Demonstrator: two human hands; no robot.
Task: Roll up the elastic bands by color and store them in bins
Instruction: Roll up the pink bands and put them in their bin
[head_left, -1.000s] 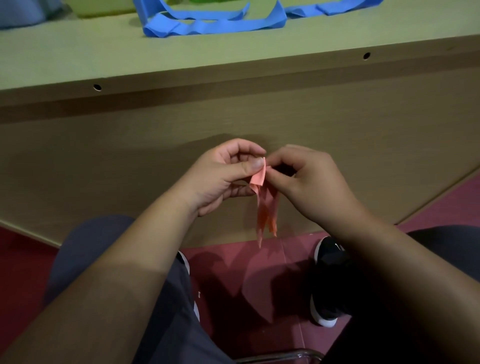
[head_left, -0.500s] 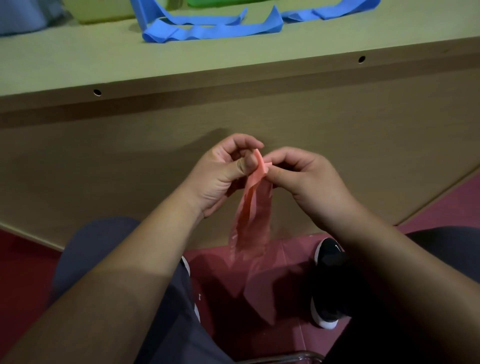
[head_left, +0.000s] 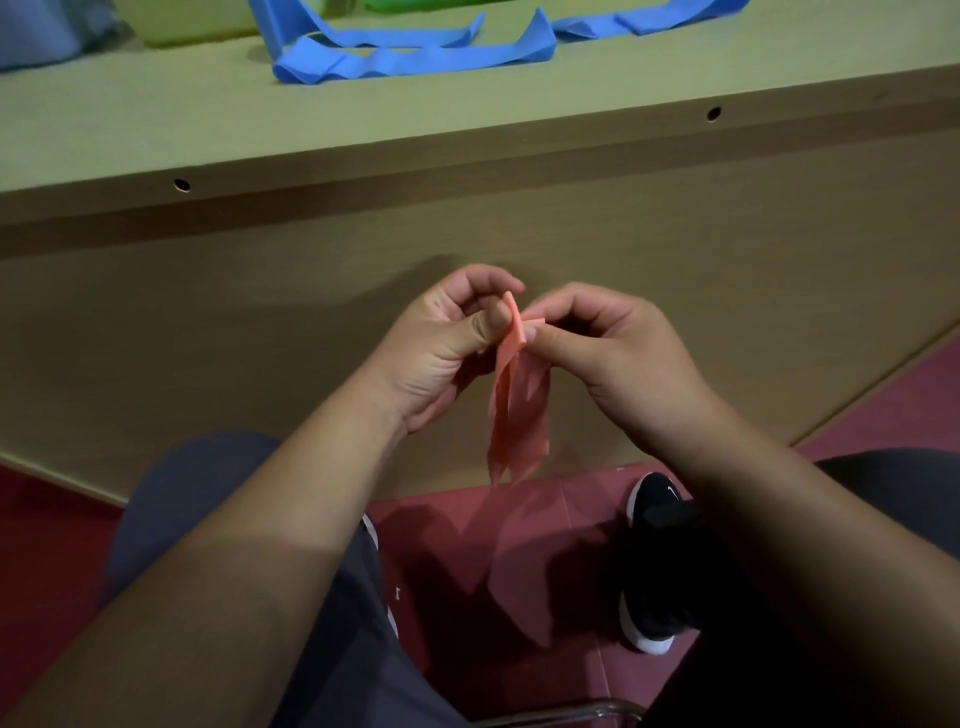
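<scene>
A pink elastic band hangs in front of the table's wooden front panel, its folded top end held between both hands. My left hand pinches that top end with thumb and fingers. My right hand pinches the same end from the right side. The two loose strands dangle down toward the floor. On the tabletop above lie blue elastic bands, unrolled and crumpled.
A pale yellow-green bin and a green bin stand at the table's far edge. Below are my knees, a black shoe on the red floor, and a clear rim at the bottom.
The hanging pink strands have spread wider and swung slightly. Both hands shifted a little at the top fold and keep pinching it. The view has tilted down, showing less of the bins.
</scene>
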